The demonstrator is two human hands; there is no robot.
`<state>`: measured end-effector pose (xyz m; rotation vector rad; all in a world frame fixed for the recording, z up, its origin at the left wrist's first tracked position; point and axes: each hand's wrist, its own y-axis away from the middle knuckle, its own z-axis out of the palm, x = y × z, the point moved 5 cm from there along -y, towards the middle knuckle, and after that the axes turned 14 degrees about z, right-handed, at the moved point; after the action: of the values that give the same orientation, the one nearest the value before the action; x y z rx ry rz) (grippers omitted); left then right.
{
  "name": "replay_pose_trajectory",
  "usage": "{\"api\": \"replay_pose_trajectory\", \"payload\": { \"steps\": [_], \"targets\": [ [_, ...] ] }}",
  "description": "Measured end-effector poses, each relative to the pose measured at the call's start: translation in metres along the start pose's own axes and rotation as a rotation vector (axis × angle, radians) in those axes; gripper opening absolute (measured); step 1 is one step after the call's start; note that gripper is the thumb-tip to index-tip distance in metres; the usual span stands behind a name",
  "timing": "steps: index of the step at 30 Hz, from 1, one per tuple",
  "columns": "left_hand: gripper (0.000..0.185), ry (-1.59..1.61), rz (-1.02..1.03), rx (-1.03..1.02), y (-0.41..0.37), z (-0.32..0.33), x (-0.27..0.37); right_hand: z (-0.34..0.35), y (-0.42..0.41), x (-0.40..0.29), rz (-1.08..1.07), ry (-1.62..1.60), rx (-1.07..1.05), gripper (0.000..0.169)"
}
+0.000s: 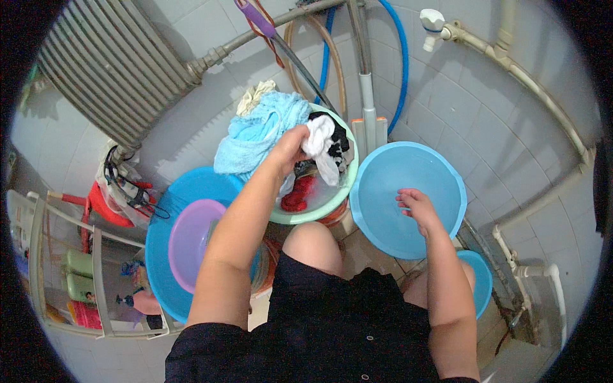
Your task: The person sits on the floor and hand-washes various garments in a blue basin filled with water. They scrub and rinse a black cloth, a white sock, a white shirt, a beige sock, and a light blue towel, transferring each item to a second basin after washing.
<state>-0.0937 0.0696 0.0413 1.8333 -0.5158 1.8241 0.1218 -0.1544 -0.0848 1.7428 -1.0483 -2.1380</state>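
My left hand [289, 146] grips a bunched white cloth [320, 135] above a pale green basin [353, 165]. One end of the cloth hangs down inside that basin. Around it lie black patterned fabric [341, 136] and a red cloth [298, 194], which sits in cloudy water. A light blue towel [258, 131] is heaped over the basin's far left side, with a cream cloth [256, 97] behind it. On the right, my right hand [415, 205] hovers over a light blue basin [383, 167], holding nothing, its fingers loosely bent and a little apart.
A purple basin [184, 258] rests inside a large blue tub [160, 282] on the left. Farther left stands a white shelf rack [98, 268] with bottles. A purple-handled tool [256, 18] and a mop [368, 119] lean by the wall. A tap [432, 28] juts out at upper right.
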Motion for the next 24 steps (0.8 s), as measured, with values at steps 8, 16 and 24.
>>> {"api": "replay_pose_trajectory", "payload": {
  "steps": [8, 16, 24],
  "targets": [
    [0.039, 0.697, 0.023, -0.201, 0.017, 0.081, 0.032, 0.036, 0.017, -0.009, 0.019, -0.379, -0.375, 0.053],
    [0.039, 0.712, -0.088, -0.253, 0.013, 0.173, -0.079, 0.01, 0.026, -0.015, -0.103, -0.636, -0.182, 0.037],
    [0.044, 0.704, -0.106, -0.165, -0.005, 0.174, -0.177, -0.038, 0.024, -0.012, -0.182, -0.581, -0.002, 0.024]
  ]
}}
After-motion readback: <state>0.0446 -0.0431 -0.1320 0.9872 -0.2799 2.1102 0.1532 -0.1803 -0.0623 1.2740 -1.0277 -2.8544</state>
